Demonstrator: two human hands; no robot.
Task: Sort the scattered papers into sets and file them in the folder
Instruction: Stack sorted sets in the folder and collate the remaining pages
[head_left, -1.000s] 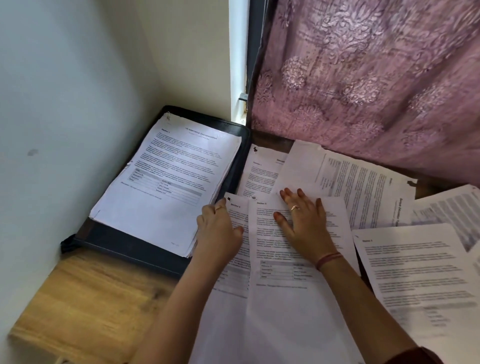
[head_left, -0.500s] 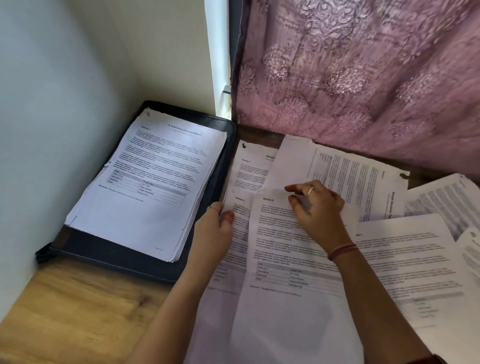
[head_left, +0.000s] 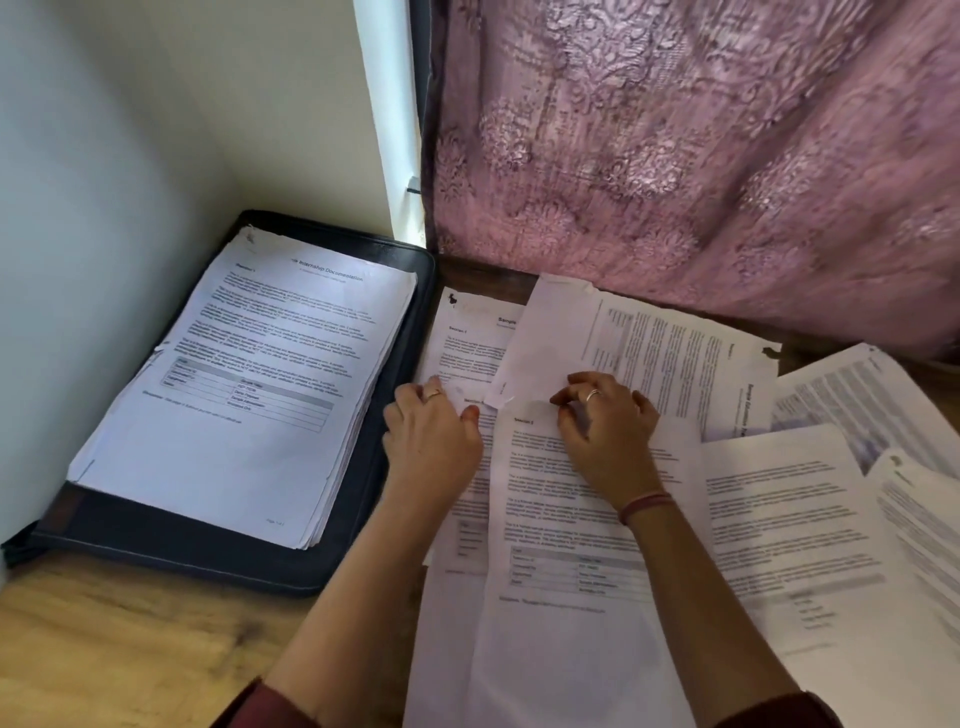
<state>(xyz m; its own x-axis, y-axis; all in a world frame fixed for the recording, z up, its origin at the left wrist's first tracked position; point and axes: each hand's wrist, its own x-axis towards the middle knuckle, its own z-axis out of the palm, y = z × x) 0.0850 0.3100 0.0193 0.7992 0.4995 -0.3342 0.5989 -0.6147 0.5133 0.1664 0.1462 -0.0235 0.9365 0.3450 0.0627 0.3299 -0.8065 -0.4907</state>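
Observation:
A black folder (head_left: 208, 551) lies open at the left with a thick stack of printed pages (head_left: 249, 395) on it. Scattered printed sheets cover the table to its right. In front lies a top sheet (head_left: 561, 519) headed "Section 2", overlapping a lower sheet (head_left: 462, 525). My right hand (head_left: 602, 431) has its fingers curled and pinches the top sheet's upper edge. Gripping the lower sheet's upper left edge is my left hand (head_left: 431, 441), thumb on the paper. A turned sheet (head_left: 649, 353) lies just behind both hands.
A pink patterned curtain (head_left: 675, 156) hangs along the back. White walls (head_left: 104, 156) close the left corner. More sheets (head_left: 800, 519) overlap at the right. Bare wooden table (head_left: 104, 649) shows at the front left.
My right hand lay flat on the top sheet; its fingers have since curled onto the sheet's upper edge. My left hand stayed at the lower sheet's left edge.

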